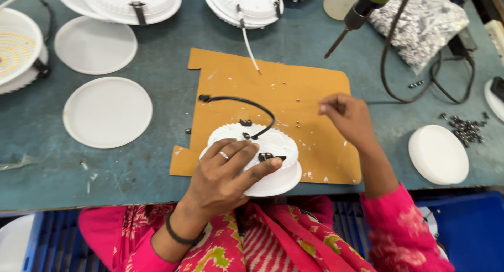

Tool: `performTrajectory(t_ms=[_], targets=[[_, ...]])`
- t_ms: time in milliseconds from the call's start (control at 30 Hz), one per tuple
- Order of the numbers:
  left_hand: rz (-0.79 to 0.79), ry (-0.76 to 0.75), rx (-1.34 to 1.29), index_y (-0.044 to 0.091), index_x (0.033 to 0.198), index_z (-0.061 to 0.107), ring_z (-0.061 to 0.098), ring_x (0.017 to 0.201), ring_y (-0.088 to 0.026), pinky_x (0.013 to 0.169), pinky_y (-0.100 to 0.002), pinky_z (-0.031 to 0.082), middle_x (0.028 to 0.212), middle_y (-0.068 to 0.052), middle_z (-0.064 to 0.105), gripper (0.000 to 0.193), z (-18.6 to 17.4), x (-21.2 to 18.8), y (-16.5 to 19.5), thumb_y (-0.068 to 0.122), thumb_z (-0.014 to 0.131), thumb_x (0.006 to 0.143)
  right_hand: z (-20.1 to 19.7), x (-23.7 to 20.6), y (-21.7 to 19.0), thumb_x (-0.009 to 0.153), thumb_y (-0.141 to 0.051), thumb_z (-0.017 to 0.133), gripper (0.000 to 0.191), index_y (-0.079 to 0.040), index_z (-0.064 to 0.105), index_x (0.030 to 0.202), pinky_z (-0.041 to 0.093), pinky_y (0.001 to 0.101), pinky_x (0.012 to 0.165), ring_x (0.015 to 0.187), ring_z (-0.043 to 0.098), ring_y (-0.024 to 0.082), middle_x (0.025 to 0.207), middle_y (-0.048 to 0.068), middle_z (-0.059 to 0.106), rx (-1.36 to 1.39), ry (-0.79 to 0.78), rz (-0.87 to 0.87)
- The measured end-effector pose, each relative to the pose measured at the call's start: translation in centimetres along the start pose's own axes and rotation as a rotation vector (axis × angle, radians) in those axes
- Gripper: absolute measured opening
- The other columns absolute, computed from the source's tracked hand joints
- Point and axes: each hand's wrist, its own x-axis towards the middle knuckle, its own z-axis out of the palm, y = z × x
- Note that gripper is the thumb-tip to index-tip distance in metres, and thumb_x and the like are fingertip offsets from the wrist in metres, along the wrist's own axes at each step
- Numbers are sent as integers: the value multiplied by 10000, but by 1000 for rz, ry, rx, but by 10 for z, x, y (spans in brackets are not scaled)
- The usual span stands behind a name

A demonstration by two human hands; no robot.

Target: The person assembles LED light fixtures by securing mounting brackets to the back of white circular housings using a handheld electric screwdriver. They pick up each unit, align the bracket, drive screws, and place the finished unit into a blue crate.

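My left hand (pixel 228 172) rests on top of a round white lamp housing (pixel 268 143), fingers spread over its back, with a ring on one finger. The housing lies face down on an orange cardboard sheet (pixel 315 151) and a black cable (pixel 247 101) curls out of it. My right hand (pixel 349 117) hovers over the cardboard to the right, fingertips pinched together near some small screws; whether it holds one I cannot tell. A hanging electric screwdriver (pixel 357 15) points down above the cardboard's far right corner.
White round cover discs (pixel 107 112) (pixel 95 45) lie to the left, another (pixel 438 154) at the right. More lamp housings (pixel 244 4) sit at the back. A bag of screws (pixel 425 23) and loose screws (pixel 464 128) lie at right. Blue crates (pixel 472 230) stand below the table edge.
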Motion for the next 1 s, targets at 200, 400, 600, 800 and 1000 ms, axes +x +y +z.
performTrajectory(t_ms=[200, 400, 600, 800, 1000], targets=[[12, 24, -8, 216, 1297, 702, 692, 1046, -305, 919, -469, 546, 1128, -130, 675, 489, 2, -1, 4, 161, 758, 814, 24, 39, 26, 934, -140, 717, 167, 1, 755, 1013, 579, 316, 722, 781, 738, 202, 911, 112, 756, -207, -30, -86], [-27, -31, 24, 218, 1317, 701, 692, 1020, -303, 920, -459, 548, 1101, -122, 688, 512, 10, 9, 9, 138, 748, 813, 60, 91, 13, 915, -165, 720, 177, -43, 774, 1032, 558, 399, 794, 849, 709, 320, 982, 147, 750, -358, -8, -290], [-15, 5, -7, 199, 1305, 666, 700, 1035, -326, 916, -478, 554, 1117, -162, 693, 532, 4, -1, 6, 194, 782, 786, 51, 96, 0, 901, -172, 733, 178, -55, 791, 1022, 559, 373, 769, 817, 720, 280, 960, 134, 758, -370, -70, -228], [-170, 283, -48, 7, 1379, 455, 705, 896, -311, 783, -406, 575, 1036, -138, 715, 660, -6, -19, -15, 43, 802, 819, 13, 33, 10, 930, -208, 726, 225, -42, 762, 1076, 556, 287, 706, 776, 726, 149, 888, 86, 775, -199, -87, 0], [-197, 254, 158, 205, 1635, 417, 643, 774, -358, 696, -395, 502, 919, -185, 644, 872, 6, -37, -32, -64, 779, 888, -3, -25, 20, 952, -148, 720, 216, -8, 755, 1113, 539, 271, 737, 825, 703, 131, 961, 86, 767, -128, -23, -10]])
